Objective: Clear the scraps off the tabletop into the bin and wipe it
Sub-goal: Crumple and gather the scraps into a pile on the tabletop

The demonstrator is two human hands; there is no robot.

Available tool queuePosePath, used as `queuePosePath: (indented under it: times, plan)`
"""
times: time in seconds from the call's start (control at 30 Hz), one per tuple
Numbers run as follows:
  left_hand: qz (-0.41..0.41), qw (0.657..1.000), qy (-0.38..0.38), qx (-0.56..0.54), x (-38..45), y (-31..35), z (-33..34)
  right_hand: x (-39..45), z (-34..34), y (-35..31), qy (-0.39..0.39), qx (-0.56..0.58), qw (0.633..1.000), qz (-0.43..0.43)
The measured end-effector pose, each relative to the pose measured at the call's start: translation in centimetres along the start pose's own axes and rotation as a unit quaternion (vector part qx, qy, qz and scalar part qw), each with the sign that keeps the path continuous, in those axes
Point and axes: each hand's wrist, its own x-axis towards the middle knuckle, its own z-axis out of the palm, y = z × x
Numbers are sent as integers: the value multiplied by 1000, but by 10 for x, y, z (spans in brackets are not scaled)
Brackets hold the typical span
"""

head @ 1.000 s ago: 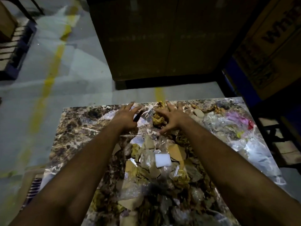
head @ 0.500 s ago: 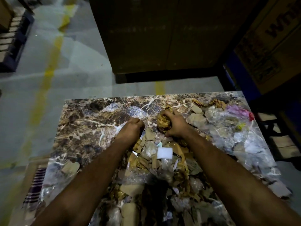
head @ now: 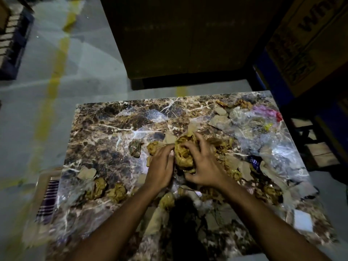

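A brown marble-patterned tabletop [head: 105,129] is littered with scraps. Both hands meet at its middle around a crumpled wad of yellow-brown paper [head: 183,153]. My right hand [head: 203,166] curls over the wad from the right, fingers bent round it. My left hand [head: 160,168] presses against the wad's left side with its fingers curled into the scraps. More crumpled paper balls [head: 116,192] lie at the near left. Torn cardboard pieces [head: 87,173] and clear plastic film [head: 278,149] are scattered to the right and near edge. A white square piece [head: 303,220] lies near right.
A striped cloth [head: 48,200] sits just off the table's left edge in a low container. A large dark cardboard box [head: 178,34] stands on the grey floor beyond the table. Printed cartons [head: 308,38] and a blue frame rise at the right. A pallet [head: 11,38] lies far left.
Both hands went from spread flat at the far edge to curled, and pulled toward me, gathering scraps. They now squeeze the yellow-brown paper wad together between them.
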Motion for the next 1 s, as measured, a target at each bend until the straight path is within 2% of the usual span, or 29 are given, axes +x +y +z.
queuePosePath:
  times: [0.1, 0.23, 0.37, 0.47, 0.67, 0.9, 1.0]
  plan:
    - [-48, 999, -8, -18, -20, -2, 17, -17, 23, 2, -11, -49, 998, -35]
    - [-56, 997, -2, 48, -32, -8, 30, -24, 37, 1, -16, -114, 992, -49]
    - [1, 997, -3, 81, -37, -14, 34, -32, 51, 8, -29, -142, 988, -52]
    - [17, 982, -46, 183, -36, -16, 38, -36, 60, 14, -38, -147, 987, -47]
    - [-9, 966, -101, 236, -31, -10, 29, -31, 45, 15, -57, -39, 997, -20]
    - [-32, 964, -78, 254, -21, 18, 7, -29, -5, 35, 60, 85, 995, 8]
    - [-47, 963, -51, 259, -7, 45, 7, -23, -35, 60, 100, 96, 990, 15]
